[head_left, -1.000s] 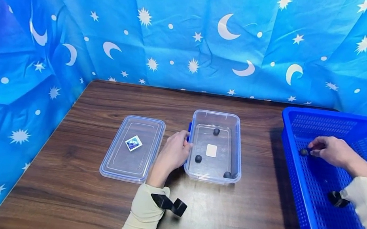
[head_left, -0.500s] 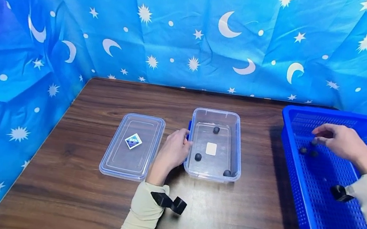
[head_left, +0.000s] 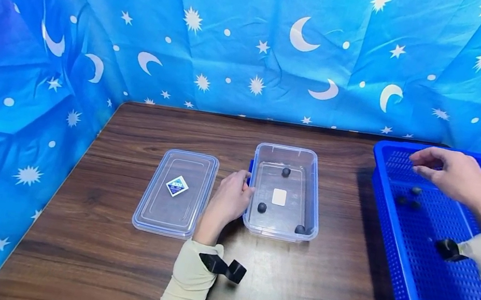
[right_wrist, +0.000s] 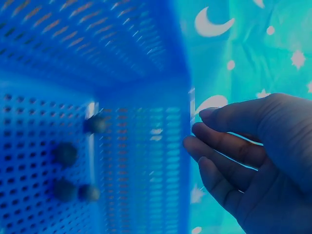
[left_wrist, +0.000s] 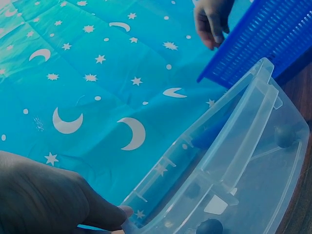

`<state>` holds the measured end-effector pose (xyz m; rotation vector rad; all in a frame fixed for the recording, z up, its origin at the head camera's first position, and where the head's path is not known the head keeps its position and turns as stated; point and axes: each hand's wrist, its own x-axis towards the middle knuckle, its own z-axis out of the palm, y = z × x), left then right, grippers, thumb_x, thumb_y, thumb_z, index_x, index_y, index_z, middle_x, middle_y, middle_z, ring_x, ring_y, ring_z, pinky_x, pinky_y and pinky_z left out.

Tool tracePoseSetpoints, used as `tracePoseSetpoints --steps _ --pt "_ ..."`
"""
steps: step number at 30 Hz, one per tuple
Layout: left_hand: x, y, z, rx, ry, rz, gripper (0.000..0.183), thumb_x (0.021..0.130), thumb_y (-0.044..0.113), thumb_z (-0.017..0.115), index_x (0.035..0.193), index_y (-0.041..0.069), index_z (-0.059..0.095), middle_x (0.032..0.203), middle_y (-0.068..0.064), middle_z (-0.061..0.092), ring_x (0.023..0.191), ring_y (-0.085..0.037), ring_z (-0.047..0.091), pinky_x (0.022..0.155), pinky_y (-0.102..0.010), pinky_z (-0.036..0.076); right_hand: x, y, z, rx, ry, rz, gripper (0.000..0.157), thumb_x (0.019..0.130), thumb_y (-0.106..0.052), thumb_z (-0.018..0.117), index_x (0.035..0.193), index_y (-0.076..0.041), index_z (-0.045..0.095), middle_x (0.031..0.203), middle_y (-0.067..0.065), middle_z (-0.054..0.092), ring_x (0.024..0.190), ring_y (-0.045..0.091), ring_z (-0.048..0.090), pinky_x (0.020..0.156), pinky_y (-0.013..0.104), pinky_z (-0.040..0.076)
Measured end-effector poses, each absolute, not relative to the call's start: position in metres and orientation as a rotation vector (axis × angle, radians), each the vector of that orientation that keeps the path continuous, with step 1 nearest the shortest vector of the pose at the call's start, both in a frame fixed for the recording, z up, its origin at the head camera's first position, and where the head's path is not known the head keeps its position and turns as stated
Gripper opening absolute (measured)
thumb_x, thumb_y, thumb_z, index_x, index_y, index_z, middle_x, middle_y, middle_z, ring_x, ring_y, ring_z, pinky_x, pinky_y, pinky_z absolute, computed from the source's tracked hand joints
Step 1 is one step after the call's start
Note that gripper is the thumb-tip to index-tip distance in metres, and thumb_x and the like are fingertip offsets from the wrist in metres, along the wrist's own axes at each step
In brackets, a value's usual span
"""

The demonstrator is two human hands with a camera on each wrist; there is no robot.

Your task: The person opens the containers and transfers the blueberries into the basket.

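My left hand (head_left: pixel 231 193) holds the left side of a clear plastic food container (head_left: pixel 318 204), near its blue latch. In the left wrist view a fingertip (left_wrist: pixel 126 211) lies right at the container's rim. Three small dark balls lie inside, one near the back (head_left: pixel 286 172), one at the left (head_left: pixel 262 207) and one in the front right corner (head_left: pixel 300 229). Over the back of a blue plastic basket (head_left: pixel 410 297) my right hand (head_left: pixel 454 173) is raised, fingers loosely bent and holding nothing. Below it, several dark balls (head_left: pixel 415 190) sit on the basket's floor.
A clear lid (head_left: pixel 169 212) with a blue rim and a diamond label lies on the wooden table (head_left: pixel 331 290) left of my left hand. Blue cloth (head_left: pixel 239 39) with moons and stars hangs behind and at the left. The basket stands at the table's right.
The right hand has risen from the balls in the basket and moved toward its back, leaving more balls visible on the floor. The left hand stays at the container.
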<state>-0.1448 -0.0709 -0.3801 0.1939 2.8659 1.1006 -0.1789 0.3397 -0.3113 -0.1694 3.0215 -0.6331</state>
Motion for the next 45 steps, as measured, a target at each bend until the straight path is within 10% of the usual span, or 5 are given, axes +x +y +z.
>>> tracePoseSetpoints --steps 45 --pt "-0.143 -0.074 -0.382 0.214 2.871 1.106 0.035 0.095 0.013 0.057 0.126 -0.002 0.054 0.087 -0.007 0.056 0.086 -0.024 0.056 0.081 -0.038 0.047 -0.202 0.184 -0.293 -0.803 2.961 -0.676 0.022 0.086 0.005 0.060 0.107 0.000 0.065 0.101 0.016 0.067 0.092 0.029 0.064 0.082 0.048 0.051"
